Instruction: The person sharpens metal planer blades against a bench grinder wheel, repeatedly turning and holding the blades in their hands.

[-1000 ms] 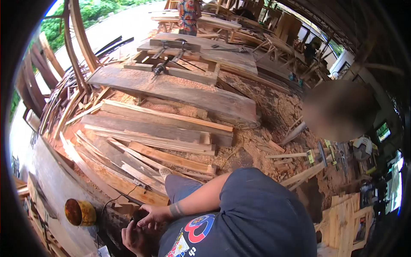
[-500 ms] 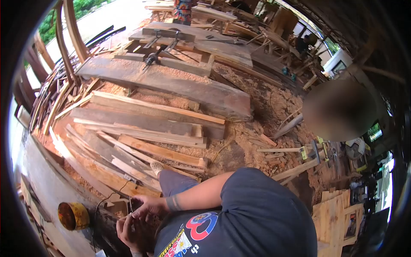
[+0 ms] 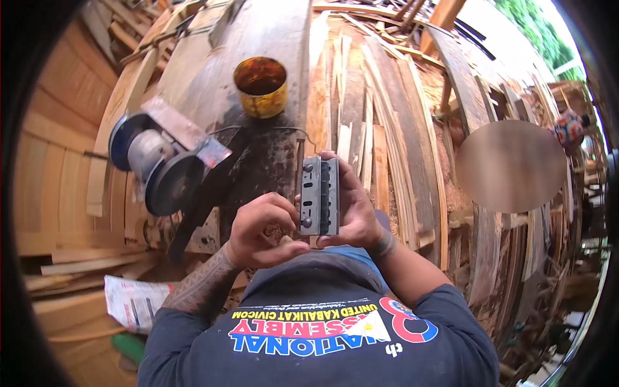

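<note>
My right hand [image 3: 358, 213] is wrapped round the right side and lower end of a grey metal block [image 3: 318, 197] with slots, screws and a dark groove along its length. At the block's lower left is my left hand [image 3: 264, 231], its fingers curled and the thumb apart from them; nothing is clearly held in it. Whether its fingertips touch the block's edge is hard to tell. The block is upright in the view, above the dark printed shirt.
A bench grinder [image 3: 155, 161] with two wheels stands at the left. Beyond the hands, a yellow-brown stained can [image 3: 261, 87] rests on a wide board [image 3: 271, 32]. Long wood strips [image 3: 387, 129] lie to the right. A printed sack [image 3: 132, 303] is at lower left; a person [image 3: 569, 128] is far right.
The view has swung left and down to the hands and bench. The grinder and both forearms now show. The block, earlier hardly visible between the hands, is plainly seen in my right hand.
</note>
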The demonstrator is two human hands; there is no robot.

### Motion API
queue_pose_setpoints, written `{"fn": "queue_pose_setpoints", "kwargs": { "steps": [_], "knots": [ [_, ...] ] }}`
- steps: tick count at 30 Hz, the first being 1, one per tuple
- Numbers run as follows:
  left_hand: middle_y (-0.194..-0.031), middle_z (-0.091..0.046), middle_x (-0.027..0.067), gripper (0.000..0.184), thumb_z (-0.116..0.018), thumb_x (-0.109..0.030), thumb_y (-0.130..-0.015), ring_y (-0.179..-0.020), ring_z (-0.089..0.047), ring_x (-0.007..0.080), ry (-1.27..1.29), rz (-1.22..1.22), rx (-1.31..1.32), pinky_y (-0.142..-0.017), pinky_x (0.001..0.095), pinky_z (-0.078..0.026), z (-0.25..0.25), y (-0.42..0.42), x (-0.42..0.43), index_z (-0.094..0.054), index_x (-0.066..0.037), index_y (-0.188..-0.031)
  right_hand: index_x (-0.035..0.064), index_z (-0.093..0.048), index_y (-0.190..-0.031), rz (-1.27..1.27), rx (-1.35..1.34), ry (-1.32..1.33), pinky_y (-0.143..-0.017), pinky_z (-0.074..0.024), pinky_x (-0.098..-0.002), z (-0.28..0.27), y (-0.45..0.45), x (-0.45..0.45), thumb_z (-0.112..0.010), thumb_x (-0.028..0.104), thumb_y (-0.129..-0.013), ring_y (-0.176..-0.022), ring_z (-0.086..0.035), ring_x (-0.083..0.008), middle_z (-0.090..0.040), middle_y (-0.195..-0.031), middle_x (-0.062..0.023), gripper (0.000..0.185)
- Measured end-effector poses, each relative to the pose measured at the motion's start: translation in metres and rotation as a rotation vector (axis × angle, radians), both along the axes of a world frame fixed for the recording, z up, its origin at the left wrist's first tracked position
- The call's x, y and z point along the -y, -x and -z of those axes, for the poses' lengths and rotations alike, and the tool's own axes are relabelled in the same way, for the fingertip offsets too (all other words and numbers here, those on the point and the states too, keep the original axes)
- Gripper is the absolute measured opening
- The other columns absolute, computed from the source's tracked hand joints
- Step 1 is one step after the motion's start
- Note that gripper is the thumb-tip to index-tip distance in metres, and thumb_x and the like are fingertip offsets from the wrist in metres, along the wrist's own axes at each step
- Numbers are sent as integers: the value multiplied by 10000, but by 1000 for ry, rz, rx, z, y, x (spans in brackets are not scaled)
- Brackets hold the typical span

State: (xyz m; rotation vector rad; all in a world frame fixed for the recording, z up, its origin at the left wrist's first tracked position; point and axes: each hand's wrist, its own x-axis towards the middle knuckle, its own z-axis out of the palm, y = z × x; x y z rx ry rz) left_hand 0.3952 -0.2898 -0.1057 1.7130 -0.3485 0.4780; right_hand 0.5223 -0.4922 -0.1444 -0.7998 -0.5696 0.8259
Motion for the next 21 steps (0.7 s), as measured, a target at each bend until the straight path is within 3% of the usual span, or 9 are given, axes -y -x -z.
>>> {"fn": "queue_pose_setpoints", "kwargs": {
  "steps": [2,4,6,11,14,21],
  "knots": [
    [-984,-693,91,367,-937,-233,-877,-818,-656,182,245,3,-155,-756,313,-532,9,18,-5,-641,-56,-1004,108,-197,-1744,-63,50,-4,-1132,-569,-472,-1,1,-11,-1067,66,-604,-1387,-622,-285,-471,-1655,-94,1435],
    [-968,-678,31,389,-815,-365,-980,-853,-613,90,481,-67,-604,-786,273,-494,-2,34,-8,-662,-19,-1068,78,-200,-1739,-105,162,6,-1195,-488,-456,-1,1,-23,-1079,99,-603,-1458,-551,-270,-424,-1696,-115,1437],
    [-963,-712,24,336,-740,-307,-1040,-872,-640,98,576,-33,-672,-791,279,-525,4,37,-18,-713,21,-1111,56,-203,-1735,-138,267,2,-1270,-380,-437,-2,3,-34,-1072,131,-618,-1544,-454,-247,-379,-1721,-110,1418],
    [-1025,-740,58,431,-716,-339,-1048,-904,-668,107,672,9,-731,-805,290,-544,2,53,-25,-721,57,-1221,-3,-246,-1714,-181,534,119,-1258,-382,-438,-12,9,-48,-1090,278,-613,-1462,-529,-256,-485,-1628,-136,1416],
    [-1062,-756,82,453,-750,-336,-1022,-933,-694,118,712,17,-720,-825,299,-560,-8,60,-23,-722,58,-1243,-6,-252,-1711,-214,608,106,-1245,-397,-431,-15,15,-52,-1092,292,-611,-1435,-556,-255,-500,-1614,-134,1416],
    [-1061,-754,80,526,-802,-343,-979,-937,-697,120,773,17,-699,-823,294,-561,-9,73,-16,-677,48,-1308,-17,-257,-1707,-242,523,89,-1241,-408,-435,-21,25,-58,-1099,293,-610,-1440,-558,-261,-511,-1598,-136,1417]
  ]
}}
